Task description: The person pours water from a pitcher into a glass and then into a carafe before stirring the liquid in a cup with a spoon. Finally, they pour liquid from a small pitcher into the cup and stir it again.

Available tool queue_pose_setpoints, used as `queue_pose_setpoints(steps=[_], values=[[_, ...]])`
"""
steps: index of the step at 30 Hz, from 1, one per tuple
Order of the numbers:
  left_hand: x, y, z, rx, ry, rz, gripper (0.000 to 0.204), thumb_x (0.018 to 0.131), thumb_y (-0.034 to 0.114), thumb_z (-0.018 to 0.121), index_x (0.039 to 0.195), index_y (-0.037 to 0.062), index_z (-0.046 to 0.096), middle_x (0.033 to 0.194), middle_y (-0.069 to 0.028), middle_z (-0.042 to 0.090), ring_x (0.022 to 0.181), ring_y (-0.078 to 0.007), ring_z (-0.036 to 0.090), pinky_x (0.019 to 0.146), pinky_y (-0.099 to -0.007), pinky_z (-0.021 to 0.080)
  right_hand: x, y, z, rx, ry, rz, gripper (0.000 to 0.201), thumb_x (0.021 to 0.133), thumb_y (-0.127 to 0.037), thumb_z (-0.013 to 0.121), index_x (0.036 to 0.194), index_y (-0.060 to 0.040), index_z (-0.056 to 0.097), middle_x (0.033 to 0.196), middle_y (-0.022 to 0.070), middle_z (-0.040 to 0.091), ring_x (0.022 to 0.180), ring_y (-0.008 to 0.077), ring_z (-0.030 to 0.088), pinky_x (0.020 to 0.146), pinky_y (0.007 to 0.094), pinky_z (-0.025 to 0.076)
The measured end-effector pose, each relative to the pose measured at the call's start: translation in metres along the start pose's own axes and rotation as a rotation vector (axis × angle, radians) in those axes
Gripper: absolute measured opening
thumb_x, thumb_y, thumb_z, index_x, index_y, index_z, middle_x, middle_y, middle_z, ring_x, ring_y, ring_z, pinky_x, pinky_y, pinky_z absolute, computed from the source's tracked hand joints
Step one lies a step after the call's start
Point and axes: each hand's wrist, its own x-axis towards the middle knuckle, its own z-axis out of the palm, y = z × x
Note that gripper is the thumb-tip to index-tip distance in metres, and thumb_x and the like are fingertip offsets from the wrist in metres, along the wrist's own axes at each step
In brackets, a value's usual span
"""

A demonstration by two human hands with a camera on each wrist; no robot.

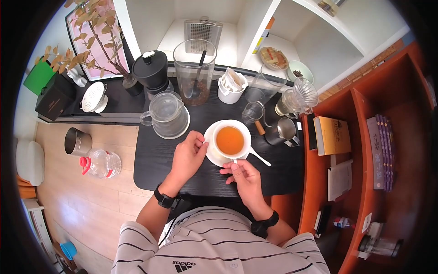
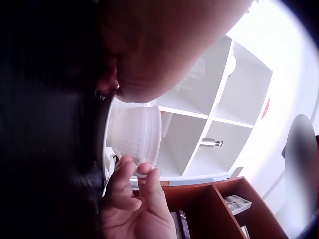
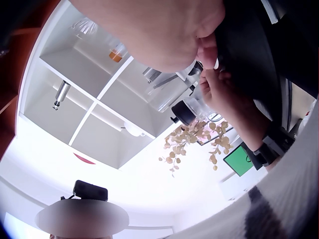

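Observation:
In the head view, a white teacup (image 1: 247, 132) holding amber tea (image 1: 230, 140) stands on a white saucer (image 1: 209, 136) on the black table. My left hand (image 1: 189, 154) pinches the saucer's left rim between thumb and fingers. The thumb and fingers of my right hand (image 1: 245, 179) pinch the cup's small handle, which points toward me. A white spoon (image 1: 260, 156) lies on the right of the saucer, its handle sticking out past the rim. Seen side-on in the left wrist view, the ribbed cup (image 2: 133, 128) sits between both hands. The right wrist view hides the cup behind the hand.
Behind the cup stand a lidded glass pot (image 1: 168, 118), a tall glass jar (image 1: 196, 68), a white cup with a drip bag (image 1: 232, 89) and a black grinder (image 1: 150, 71). Right of it are a small wooden-handled glass pitcher (image 1: 253, 112) and a metal pitcher (image 1: 284, 130).

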Motion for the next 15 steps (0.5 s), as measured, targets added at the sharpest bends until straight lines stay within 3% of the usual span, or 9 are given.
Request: queue_pose_setpoints(steps=[3,9,15], values=[[0.000,-0.001,-0.001,-0.003,-0.002,0.010,0.017,0.095,0.007,0.075,0.103,0.0031,0.061,0.074,-0.0073,0.070,0.061,-0.0171,0.068,0.059,-0.0325,0.053,0.002,0.009,-0.002,-0.037,0.020,-0.087,0.025,0.113,-0.021,0.060,0.113,0.0018,0.070,0.107,0.0104,0.077,0.093,0.0137,0.074,0.071,0.0243,0.052],[0.001,-0.007,0.000,-0.021,-0.005,0.021,0.017,0.095,0.007,0.075,0.103,0.0028,0.061,0.073,-0.0061,0.069,0.060,-0.0147,0.065,0.059,-0.0308,0.052,0.002,0.009,-0.007,-0.101,0.076,-0.095,0.024,0.114,-0.019,0.058,0.106,0.0000,0.070,0.102,0.0087,0.076,0.084,0.0124,0.069,0.071,0.0260,0.048],[0.001,-0.004,-0.001,-0.014,-0.013,0.009,0.016,0.095,0.007,0.075,0.102,0.0028,0.061,0.073,-0.0056,0.069,0.060,-0.0143,0.064,0.059,-0.0304,0.052,0.002,0.009,-0.012,-0.154,0.071,-0.139,0.026,0.114,-0.020,0.057,0.105,0.0007,0.069,0.102,0.0076,0.075,0.084,0.0116,0.067,0.073,0.0248,0.050]])
